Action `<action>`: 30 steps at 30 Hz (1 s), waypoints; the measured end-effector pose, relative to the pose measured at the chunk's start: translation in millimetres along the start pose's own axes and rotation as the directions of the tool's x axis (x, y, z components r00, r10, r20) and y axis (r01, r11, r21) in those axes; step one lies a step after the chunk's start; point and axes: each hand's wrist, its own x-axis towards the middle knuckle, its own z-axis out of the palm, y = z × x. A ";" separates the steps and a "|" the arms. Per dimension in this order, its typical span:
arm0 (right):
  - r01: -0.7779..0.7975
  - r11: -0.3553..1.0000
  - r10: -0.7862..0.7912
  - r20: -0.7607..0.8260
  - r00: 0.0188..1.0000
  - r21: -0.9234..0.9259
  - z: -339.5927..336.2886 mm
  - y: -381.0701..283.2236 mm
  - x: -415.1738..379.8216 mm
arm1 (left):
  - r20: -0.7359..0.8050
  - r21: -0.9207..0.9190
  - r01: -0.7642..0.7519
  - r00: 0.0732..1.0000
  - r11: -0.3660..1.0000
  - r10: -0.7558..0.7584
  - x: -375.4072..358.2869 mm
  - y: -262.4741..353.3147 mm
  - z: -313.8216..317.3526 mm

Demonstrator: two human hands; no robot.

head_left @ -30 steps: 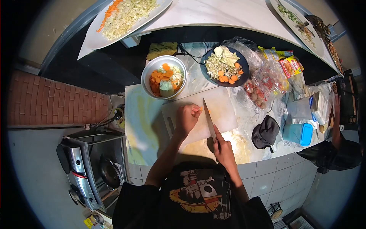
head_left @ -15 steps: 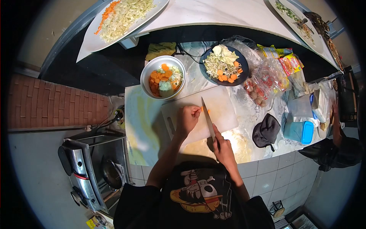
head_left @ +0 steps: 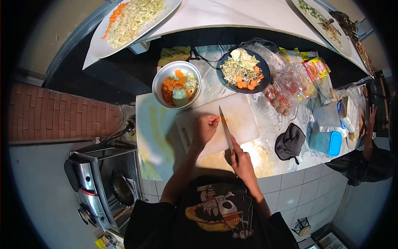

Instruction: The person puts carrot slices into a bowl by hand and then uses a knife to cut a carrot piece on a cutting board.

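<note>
On the white cutting board [head_left: 243, 112], my left hand [head_left: 205, 128] is closed with its fingertips pinching a small piece of carrot [head_left: 219, 118], mostly hidden by the fingers. My right hand [head_left: 241, 162] grips the handle of a kitchen knife [head_left: 226, 130]. Its long blade points away from me and lies right beside the left fingertips. An orange carrot bit shows just right of the blade. Beyond the board stand a metal bowl [head_left: 156, 92] holding carrot slices and pale chopped vegetables, and a dark plate [head_left: 265, 66] with bean sprouts, carrot rounds and cabbage.
Right of the board lie a black cap [head_left: 290, 142], a blue-lidded container [head_left: 334, 144] and plastic bags [head_left: 292, 85]. A raised white shelf [head_left: 224, 14] carries a platter of chopped vegetables [head_left: 134, 23]. Another person's arm [head_left: 368, 137] is at far right. A stove [head_left: 89, 182] stands lower left.
My hands and the knife stay almost in the same place. At the far right, the other person's hand has lifted and its fingers now show.
</note>
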 end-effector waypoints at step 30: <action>0.069 0.995 -0.069 0.013 0.998 -0.073 10.6 -2.9 3.6 | -0.006 0.000 0.056 0.998 0.998 -0.056 -3.8 7.9 -3.3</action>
